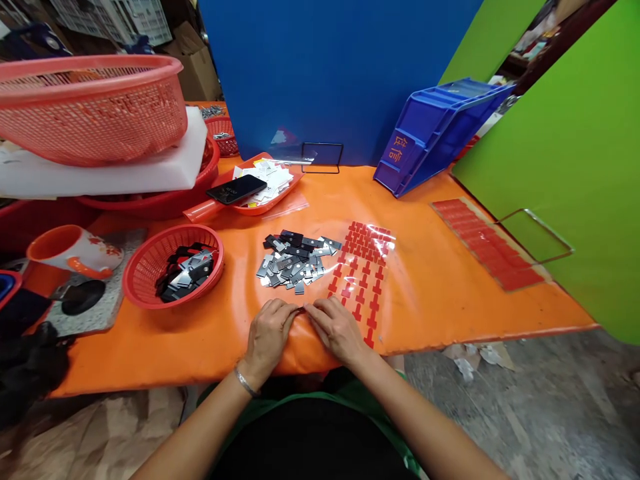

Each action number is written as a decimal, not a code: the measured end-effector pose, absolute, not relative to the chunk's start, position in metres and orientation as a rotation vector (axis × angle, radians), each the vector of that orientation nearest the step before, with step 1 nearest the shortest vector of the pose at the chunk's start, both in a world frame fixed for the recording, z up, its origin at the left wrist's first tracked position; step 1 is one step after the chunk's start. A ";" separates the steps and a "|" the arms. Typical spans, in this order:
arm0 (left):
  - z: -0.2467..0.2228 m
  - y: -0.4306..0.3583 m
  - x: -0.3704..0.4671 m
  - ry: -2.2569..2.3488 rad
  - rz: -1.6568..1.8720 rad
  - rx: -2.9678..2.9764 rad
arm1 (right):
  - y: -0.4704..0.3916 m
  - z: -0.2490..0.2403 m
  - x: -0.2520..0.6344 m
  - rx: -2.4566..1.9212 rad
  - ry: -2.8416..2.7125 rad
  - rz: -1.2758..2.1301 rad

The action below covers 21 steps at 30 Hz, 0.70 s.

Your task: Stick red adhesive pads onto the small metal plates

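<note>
My left hand (269, 337) and my right hand (340, 330) meet near the front edge of the orange table, fingertips pinched together. Between them shows a sliver of a small dark piece (301, 309), mostly covered by the fingers. Just beyond lies a loose pile of small black and silver metal plates (295, 260). To the right of the pile, a clear sheet of red T-shaped stickers (367, 270) lies flat, with gaps in its nearer rows. My right hand rests by the sheet's lower left side.
A red basket (134, 273) at left holds similar plates. Behind are a red dustpan (203, 211) with paper slips and a phone (237, 189). A mug (75, 250), stacked baskets (95, 113), a tilted blue bin (420, 133) and a red strip sheet (487, 243) surround the work area.
</note>
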State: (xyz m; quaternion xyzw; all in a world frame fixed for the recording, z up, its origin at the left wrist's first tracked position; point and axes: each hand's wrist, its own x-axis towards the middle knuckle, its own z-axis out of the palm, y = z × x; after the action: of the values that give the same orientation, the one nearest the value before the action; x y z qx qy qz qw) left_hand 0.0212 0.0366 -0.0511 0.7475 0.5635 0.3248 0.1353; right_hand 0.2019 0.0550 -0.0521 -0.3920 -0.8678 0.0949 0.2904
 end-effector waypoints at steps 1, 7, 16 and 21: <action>-0.051 0.037 0.021 1.638 0.928 2.175 | 0.055 -0.051 0.202 -1.055 -2.320 0.255; -0.049 0.035 0.021 1.633 0.870 2.222 | 0.054 -0.048 0.201 -1.060 -2.342 0.275; -0.038 0.046 0.022 1.644 0.887 1.778 | 0.085 -0.036 0.217 -1.150 -1.952 0.512; -0.030 0.069 0.036 1.471 0.955 1.282 | 0.165 -0.033 0.255 -1.583 -1.641 0.436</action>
State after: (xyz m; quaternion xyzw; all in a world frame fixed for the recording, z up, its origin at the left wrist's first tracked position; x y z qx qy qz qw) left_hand 0.0357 0.0692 -0.0298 0.5221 0.5993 0.3890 0.4658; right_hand 0.2551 0.1650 -0.0331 -0.6255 -0.6483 0.1723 0.3985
